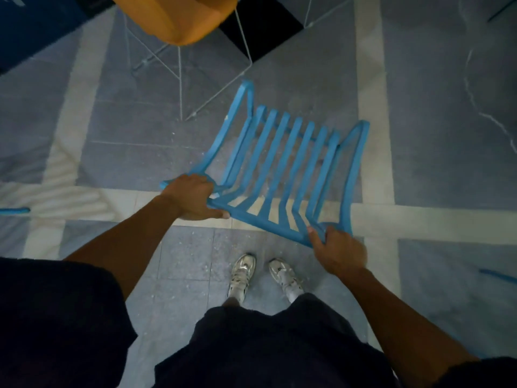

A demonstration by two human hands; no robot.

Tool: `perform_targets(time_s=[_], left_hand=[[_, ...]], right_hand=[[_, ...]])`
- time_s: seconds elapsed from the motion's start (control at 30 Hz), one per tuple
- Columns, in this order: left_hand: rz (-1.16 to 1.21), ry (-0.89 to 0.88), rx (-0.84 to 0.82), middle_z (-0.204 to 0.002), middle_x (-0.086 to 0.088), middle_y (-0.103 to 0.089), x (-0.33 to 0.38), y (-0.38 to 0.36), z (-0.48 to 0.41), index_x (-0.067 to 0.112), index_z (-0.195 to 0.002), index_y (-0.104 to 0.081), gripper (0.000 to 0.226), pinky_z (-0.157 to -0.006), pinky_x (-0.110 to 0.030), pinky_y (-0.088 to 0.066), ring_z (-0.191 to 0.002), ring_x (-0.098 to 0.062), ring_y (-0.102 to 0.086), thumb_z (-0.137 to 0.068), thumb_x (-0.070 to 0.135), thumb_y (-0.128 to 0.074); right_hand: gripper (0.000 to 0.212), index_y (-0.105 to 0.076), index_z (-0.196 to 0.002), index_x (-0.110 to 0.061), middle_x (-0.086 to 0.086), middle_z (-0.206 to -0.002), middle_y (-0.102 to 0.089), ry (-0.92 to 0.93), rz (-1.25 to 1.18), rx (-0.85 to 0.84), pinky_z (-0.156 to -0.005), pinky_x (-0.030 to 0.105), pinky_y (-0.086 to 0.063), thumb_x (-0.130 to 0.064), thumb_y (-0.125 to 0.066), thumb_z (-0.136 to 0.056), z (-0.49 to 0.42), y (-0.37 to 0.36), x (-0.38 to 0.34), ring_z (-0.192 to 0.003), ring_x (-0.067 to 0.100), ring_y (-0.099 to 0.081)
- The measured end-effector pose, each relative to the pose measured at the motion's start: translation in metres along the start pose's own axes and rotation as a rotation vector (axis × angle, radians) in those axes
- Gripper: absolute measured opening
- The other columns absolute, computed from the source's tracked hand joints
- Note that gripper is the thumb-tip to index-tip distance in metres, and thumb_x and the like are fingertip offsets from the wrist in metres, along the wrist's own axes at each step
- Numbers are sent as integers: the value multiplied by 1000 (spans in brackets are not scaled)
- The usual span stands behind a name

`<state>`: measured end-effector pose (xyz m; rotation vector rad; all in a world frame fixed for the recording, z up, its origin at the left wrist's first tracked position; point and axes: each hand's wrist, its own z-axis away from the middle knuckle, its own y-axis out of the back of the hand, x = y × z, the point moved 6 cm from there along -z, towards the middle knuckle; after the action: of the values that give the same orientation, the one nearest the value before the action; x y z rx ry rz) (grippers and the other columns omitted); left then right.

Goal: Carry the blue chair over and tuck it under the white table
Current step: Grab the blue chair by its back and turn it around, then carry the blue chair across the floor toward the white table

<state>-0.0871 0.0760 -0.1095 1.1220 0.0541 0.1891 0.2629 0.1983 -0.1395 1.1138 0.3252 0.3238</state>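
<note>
Firmly closed around the blue chair (282, 169), both at once: left hand (193, 198) clamped on the near left corner of the top rail, fingers wrapped over the bend of the frame, thumb laid flat along the rail toward the middle. Right hand (340, 252) clenched on the near right corner of the same rail, thumb on top, fingers curled under and out of sight. Bare forearms running back from both hands to dark short sleeves at the lower corners.

Between and beyond the hands, slatted blue backrest and seat, slats running away from the rail, two curved side loops rising at the far end; chair legs not visible. Whether off the floor or resting on it, cannot tell.

Below the hands, straight down: pair of pale sneakers (263, 274), toes pointing toward the chair, and dark shorts (268, 343) nearer the camera. No brand mark legible on the shoes; no readable writing anywhere.

Under everything, grey tiled floor (436, 152) crossed by pale bands, one band passing beneath the chair's near rail.

Well beyond the left hand, orange seat shell (179, 18) on thin white wire legs (180, 79). Farther left of that, dark blue panel (36, 26) at the upper corner. Short blue strips at the far left edge and at the right edge, identity unclear.
</note>
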Motion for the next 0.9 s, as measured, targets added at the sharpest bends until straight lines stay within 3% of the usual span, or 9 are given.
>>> perform_targets(time_s=[0.07,0.17,0.27,0.33,0.43,0.53,0.63,0.9], left_hand=[[44,12,25,-99,-5,-66,-16,-8,-1,27,-85,-55,79,-71,-37,-44,-88,-28,-63,-67,100,-32],[113,34,124,-80,-1,-57,-36,-8,2,30,-77,-39,53,-62,-34,-41,-68,-23,-52,-86,81,-31],[121,57,243,-68,-10,-62,-33,-7,2,18,-67,-50,39,-59,-39,-47,-56,-32,-52,-92,46,-37],[50,83,297,-58,-11,-60,-30,-6,1,15,-62,-54,38,-63,-40,-44,-49,-28,-40,-88,37,-38],[44,98,262,-54,-8,-56,-34,-11,-3,18,-60,-47,31,-56,-33,-37,-48,-27,-40,-82,38,-40],[29,65,249,-56,-8,-56,-37,-17,-6,21,-65,-41,23,-52,-30,-36,-50,-26,-41,-80,38,-42],[33,40,275,-58,-10,-58,-36,-16,-11,16,-66,-49,25,-52,-33,-41,-49,-28,-44,-79,36,-43],[111,36,297,-60,-6,-55,-27,4,-46,21,-64,-43,24,-53,-34,-45,-49,-29,-48,-77,39,-34]], right_hand=[[88,-67,-106,-18,13,-102,-72,-60,9,16,-72,45,-47,-82,-11,-84,1,-5,2,-90,38,-68],[77,-65,-89,-18,12,-91,-72,-101,1,51,-64,41,-39,-76,-15,-87,3,-4,3,-79,36,-67],[57,-53,-75,-23,8,-77,-68,-116,-2,59,-60,38,-40,-68,-21,-89,3,-3,3,-65,30,-60],[53,-50,-70,-25,3,-69,-61,-137,-35,56,-57,37,-44,-66,-23,-90,3,-3,4,-59,23,-56],[45,-46,-66,-26,-1,-63,-56,-158,-67,65,-57,39,-50,-60,-27,-90,1,-5,9,-55,20,-55],[41,-40,-62,-26,-6,-56,-46,-150,-58,97,-51,33,-40,-56,-30,-89,-1,-5,9,-47,15,-46],[36,-39,-60,-27,-9,-53,-42,-140,-65,104,-44,24,-26,-52,-35,-85,-3,-5,10,-43,8,-40],[34,-44,-62,-28,-9,-54,-45,-164,-64,96,-42,23,-26,-54,-36,-82,-32,1,30,-45,8,-43]])
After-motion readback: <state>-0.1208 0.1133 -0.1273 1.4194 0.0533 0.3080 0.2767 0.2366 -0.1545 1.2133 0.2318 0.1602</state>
